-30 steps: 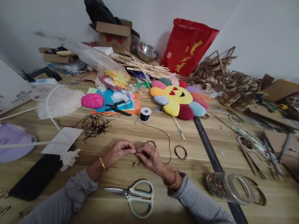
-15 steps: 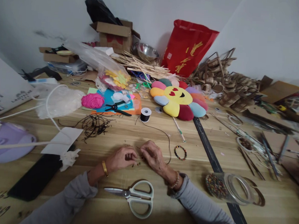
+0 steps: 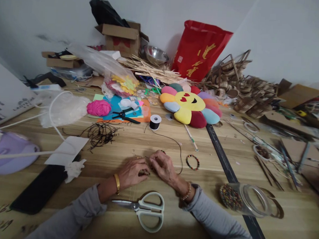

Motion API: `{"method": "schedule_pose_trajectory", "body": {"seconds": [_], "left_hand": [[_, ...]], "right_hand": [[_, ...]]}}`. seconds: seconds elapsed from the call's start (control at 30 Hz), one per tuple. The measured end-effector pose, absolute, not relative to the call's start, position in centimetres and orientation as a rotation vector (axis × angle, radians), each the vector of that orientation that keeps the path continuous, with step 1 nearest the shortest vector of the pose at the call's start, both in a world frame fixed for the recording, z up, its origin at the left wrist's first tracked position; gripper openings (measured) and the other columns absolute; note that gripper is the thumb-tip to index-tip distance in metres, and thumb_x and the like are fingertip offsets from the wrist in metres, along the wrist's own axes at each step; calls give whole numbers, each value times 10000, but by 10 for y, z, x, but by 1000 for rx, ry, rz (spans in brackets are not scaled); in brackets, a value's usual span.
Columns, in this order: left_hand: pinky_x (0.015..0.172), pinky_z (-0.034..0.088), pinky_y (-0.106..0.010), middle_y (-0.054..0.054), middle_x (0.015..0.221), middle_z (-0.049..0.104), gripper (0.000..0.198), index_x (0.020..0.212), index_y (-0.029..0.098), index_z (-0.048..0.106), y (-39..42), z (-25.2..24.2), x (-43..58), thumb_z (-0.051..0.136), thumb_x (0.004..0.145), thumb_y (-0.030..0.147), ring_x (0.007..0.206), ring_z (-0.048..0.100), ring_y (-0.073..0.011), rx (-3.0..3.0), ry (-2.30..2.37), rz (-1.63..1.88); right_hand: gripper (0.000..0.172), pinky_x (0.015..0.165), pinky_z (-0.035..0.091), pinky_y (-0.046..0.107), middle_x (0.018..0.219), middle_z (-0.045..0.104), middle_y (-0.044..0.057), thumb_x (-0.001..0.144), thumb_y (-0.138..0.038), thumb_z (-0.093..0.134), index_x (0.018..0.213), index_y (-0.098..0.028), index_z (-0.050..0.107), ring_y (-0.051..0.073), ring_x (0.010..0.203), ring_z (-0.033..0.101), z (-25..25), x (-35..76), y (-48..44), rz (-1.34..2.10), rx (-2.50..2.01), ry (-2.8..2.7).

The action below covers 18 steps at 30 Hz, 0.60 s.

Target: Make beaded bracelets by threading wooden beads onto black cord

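My left hand, with a gold bangle at the wrist, rests low on the table, its fingers curled together over the spot where small dark beads lie. Its fingertips hide what is between them. Close beside it, my right hand has thumb and fingers pinched on a thin black cord, whose tip pokes out to the left. The cord curves back to a white spool. A multicoloured bead bracelet lies right of my right hand. Scissors with pale green handles lie in front of both hands.
A clear jar of beads lies on its side at the right. Tangled black cord, pliers and pink yarn are at the left. A flower cushion and a red bag stand behind. A black case lies left.
My left hand has moved right and its fingers have come down over the loose beads, close to my right fingertips. My right hand stays nearly in place.
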<state>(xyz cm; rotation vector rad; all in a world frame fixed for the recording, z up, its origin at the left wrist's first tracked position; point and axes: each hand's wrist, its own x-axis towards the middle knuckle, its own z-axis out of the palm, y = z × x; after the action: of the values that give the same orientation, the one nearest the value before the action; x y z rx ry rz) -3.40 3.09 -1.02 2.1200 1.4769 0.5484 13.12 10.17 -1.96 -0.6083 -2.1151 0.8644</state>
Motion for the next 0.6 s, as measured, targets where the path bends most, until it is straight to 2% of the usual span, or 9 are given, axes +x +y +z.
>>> {"method": "schedule_pose_trajectory", "body": {"seconds": [0.13,0.3,0.4,0.53,0.6], "left_hand": [[780,452,-308,-50,903,678,78,805,201,699,30,-11,-29,697,740,244,871,613,-213,2157,1527,555],[788,447,-315,-51,889,678,46,762,197,694,30,-9,-26,657,752,171,868,610,-217,2144,1514,570],[735,452,-289,-52,850,670,54,720,176,686,33,-10,-27,645,749,155,796,604,-189,1972,1473,659],[579,424,-238,-21,676,638,62,707,142,670,40,-15,-38,641,736,189,617,555,-139,1590,1407,845],[616,438,-246,-28,693,662,125,746,127,673,43,-16,-45,644,742,249,644,570,-144,1436,1347,931]], "right_hand": [[199,613,429,262,688,566,25,919,-283,479,769,-182,561,143,643,529,-19,131,101,867,-618,-2115],[204,611,423,256,688,560,23,923,-277,477,767,-177,561,138,638,522,-18,131,101,883,-600,-2111],[197,613,421,256,693,560,24,925,-273,474,778,-176,564,139,646,523,-18,131,102,868,-592,-2111],[191,623,427,261,715,562,31,931,-276,465,801,-179,568,145,665,525,-20,132,102,854,-589,-2124],[194,622,428,262,717,562,30,935,-276,459,805,-181,568,145,662,524,-21,132,102,845,-590,-2131]]}}
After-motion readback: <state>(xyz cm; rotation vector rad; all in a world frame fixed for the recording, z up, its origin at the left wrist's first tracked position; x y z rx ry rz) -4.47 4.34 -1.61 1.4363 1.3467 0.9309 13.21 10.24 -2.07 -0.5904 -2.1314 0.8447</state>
